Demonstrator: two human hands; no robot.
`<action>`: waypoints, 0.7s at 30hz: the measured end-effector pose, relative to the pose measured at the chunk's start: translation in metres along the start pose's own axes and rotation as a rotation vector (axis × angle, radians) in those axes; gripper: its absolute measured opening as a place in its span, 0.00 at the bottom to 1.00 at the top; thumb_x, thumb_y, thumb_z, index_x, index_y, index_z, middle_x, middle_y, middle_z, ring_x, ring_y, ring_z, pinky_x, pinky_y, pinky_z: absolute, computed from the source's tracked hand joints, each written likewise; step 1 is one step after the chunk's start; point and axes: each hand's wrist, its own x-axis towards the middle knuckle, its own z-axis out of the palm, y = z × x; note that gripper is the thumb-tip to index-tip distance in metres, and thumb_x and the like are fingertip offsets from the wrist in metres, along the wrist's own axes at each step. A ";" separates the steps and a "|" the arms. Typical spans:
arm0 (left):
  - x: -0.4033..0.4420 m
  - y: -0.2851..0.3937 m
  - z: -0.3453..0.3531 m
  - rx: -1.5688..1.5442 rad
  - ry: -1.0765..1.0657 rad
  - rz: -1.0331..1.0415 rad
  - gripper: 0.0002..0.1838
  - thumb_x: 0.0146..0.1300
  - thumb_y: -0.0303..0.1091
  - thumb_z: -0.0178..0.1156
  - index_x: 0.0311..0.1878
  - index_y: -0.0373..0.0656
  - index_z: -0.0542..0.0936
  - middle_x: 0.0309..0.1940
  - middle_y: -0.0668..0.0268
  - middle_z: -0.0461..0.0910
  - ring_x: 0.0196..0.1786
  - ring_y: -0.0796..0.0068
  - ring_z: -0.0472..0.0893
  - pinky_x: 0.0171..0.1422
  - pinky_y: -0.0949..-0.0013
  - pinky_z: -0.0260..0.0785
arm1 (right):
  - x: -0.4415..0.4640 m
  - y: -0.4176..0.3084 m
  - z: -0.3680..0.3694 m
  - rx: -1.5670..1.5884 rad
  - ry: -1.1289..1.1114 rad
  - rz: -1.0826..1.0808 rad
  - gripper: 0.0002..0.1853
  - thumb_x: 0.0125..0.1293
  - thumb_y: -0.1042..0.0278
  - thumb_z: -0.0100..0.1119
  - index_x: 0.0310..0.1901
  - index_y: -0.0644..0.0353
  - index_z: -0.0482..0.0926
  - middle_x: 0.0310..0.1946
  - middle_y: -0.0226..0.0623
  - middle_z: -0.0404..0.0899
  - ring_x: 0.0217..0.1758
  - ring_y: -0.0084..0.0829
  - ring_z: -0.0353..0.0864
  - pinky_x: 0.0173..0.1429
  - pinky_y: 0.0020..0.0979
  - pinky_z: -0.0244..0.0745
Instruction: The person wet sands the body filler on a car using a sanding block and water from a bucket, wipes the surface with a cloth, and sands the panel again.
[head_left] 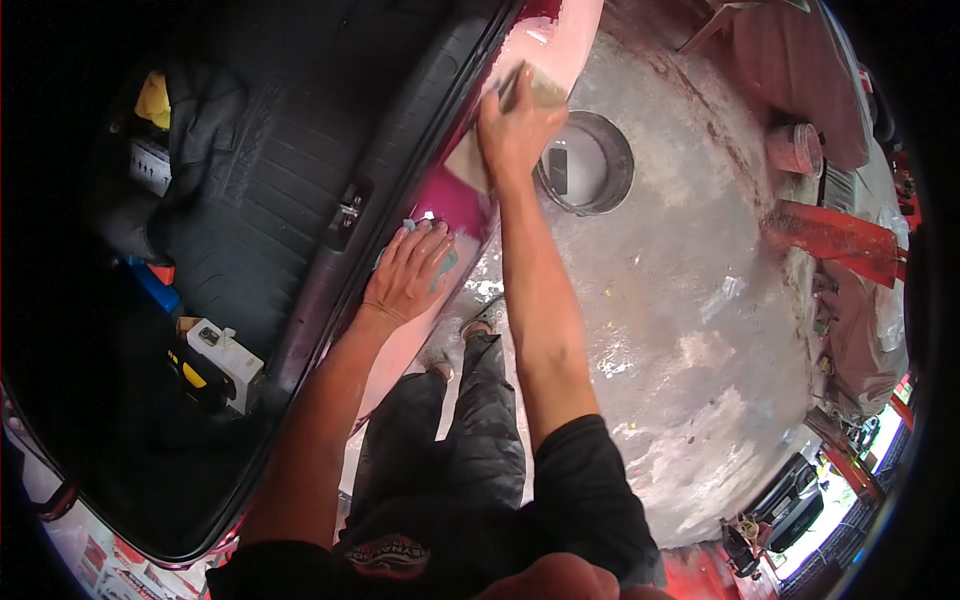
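Observation:
My left hand [406, 268] lies over a blue-grey cloth-like piece [446, 270], pressed to the painted edge below the vehicle's opening. Its fingers point up and away, and the piece peeks out around them. Further along the same bumper [460, 203], magenta with pale pink and beige patches, is my right hand [520, 128]. Its index finger stretches forward, the thumb is off to the left, and the other fingers bend down onto the surface. Whatever lies under those fingers is mostly hidden; a dark grey bit shows between thumb and index finger.
A round bucket [629, 172] with cloudy liquid and a dark block [558, 171] stands beside my right forearm. The black cargo floor [290, 130] holds a boxed item [225, 362]. Wet concrete [690, 290] spreads rightward, towards a pinkish bucket [796, 149] and a red panel [838, 240].

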 end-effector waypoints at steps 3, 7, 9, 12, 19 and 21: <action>-0.001 0.002 0.000 -0.020 0.009 -0.012 0.34 0.64 0.40 0.67 0.74 0.48 0.72 0.76 0.62 0.69 0.80 0.60 0.66 0.86 0.49 0.54 | -0.020 0.014 -0.005 0.029 0.055 -0.025 0.39 0.61 0.58 0.70 0.74 0.59 0.74 0.64 0.84 0.68 0.75 0.75 0.58 0.82 0.57 0.55; 0.003 0.002 0.003 -0.039 0.105 -0.006 0.36 0.63 0.38 0.69 0.74 0.48 0.70 0.75 0.61 0.69 0.80 0.58 0.65 0.86 0.47 0.54 | -0.085 0.046 -0.024 0.041 0.073 -0.087 0.39 0.62 0.56 0.71 0.73 0.62 0.75 0.66 0.82 0.66 0.74 0.73 0.59 0.80 0.62 0.56; 0.002 -0.001 0.004 -0.028 0.096 -0.009 0.36 0.62 0.38 0.69 0.74 0.47 0.70 0.75 0.61 0.69 0.80 0.58 0.65 0.86 0.47 0.55 | -0.062 0.038 -0.006 0.065 0.124 -0.056 0.37 0.62 0.58 0.70 0.73 0.60 0.76 0.68 0.82 0.64 0.74 0.73 0.58 0.80 0.61 0.56; -0.002 0.001 0.004 -0.039 0.072 -0.016 0.36 0.62 0.38 0.69 0.74 0.47 0.70 0.74 0.61 0.69 0.79 0.58 0.66 0.85 0.47 0.56 | 0.000 0.002 0.003 0.012 -0.003 0.035 0.38 0.64 0.53 0.68 0.75 0.56 0.74 0.68 0.83 0.63 0.76 0.75 0.57 0.83 0.59 0.53; 0.002 0.001 0.002 -0.060 0.110 0.004 0.37 0.60 0.37 0.70 0.73 0.46 0.71 0.70 0.61 0.71 0.76 0.58 0.69 0.83 0.49 0.59 | -0.087 0.047 -0.032 0.107 0.040 -0.051 0.38 0.61 0.60 0.72 0.74 0.60 0.75 0.69 0.75 0.68 0.76 0.73 0.57 0.81 0.61 0.54; 0.002 0.000 0.003 -0.049 0.096 -0.001 0.37 0.60 0.37 0.70 0.74 0.46 0.71 0.70 0.61 0.71 0.76 0.59 0.69 0.83 0.49 0.59 | -0.061 0.039 -0.012 0.084 0.092 -0.037 0.38 0.61 0.58 0.70 0.74 0.58 0.75 0.68 0.79 0.67 0.75 0.72 0.58 0.81 0.62 0.54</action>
